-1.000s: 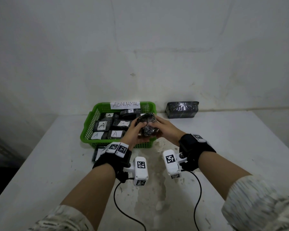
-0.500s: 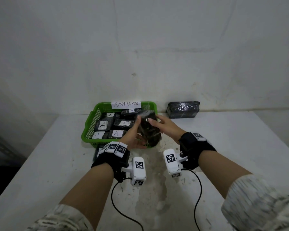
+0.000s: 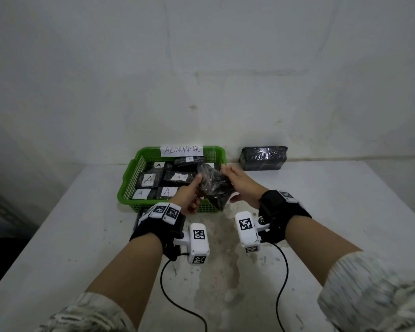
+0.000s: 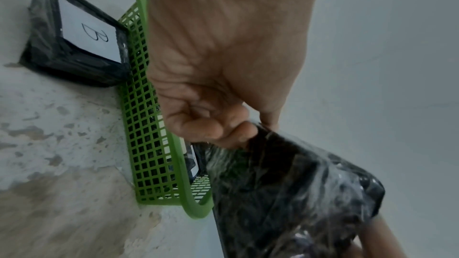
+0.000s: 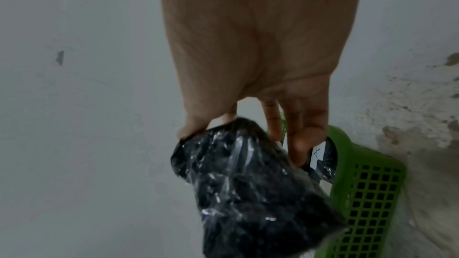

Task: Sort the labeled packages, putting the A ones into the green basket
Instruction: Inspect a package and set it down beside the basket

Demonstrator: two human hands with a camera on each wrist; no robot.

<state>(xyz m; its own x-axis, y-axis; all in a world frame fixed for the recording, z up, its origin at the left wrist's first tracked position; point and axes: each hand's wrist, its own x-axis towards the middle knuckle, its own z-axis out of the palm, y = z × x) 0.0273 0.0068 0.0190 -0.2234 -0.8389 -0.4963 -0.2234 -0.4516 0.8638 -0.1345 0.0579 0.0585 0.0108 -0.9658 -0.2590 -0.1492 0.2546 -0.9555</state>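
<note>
Both hands hold one black, plastic-wrapped rectangular package (image 3: 212, 186) between them above the near right corner of the green plastic lattice basket (image 3: 130, 188): my left hand (image 3: 188, 197) pinches its left edge between thumb and curled fingers, and my right hand (image 3: 241, 185) clasps the far end, thumb on one face and fingers down the other. I read the tilt as a way of turning the package to find its label, since no white label shows on any face in view, so I cannot yet say whether it is an A. From largest to smallest, the white, stained table (image 3: 321, 212) carries everything; the basket sits at its back against the wall, bearing a paper sign reading ABNORMAL (image 3: 182, 150), presumably to mark it as the A bin, and already holds several black wrapped packages with white A labels (image 3: 148, 179). A stack of dark wrapped packages (image 3: 264, 158) waits to the basket's right, well apart from my hands. Just outside the basket's near wall, touching it, lies a black package labelled B (image 4: 74, 36), apparently set aside because it does not belong inside.
</note>
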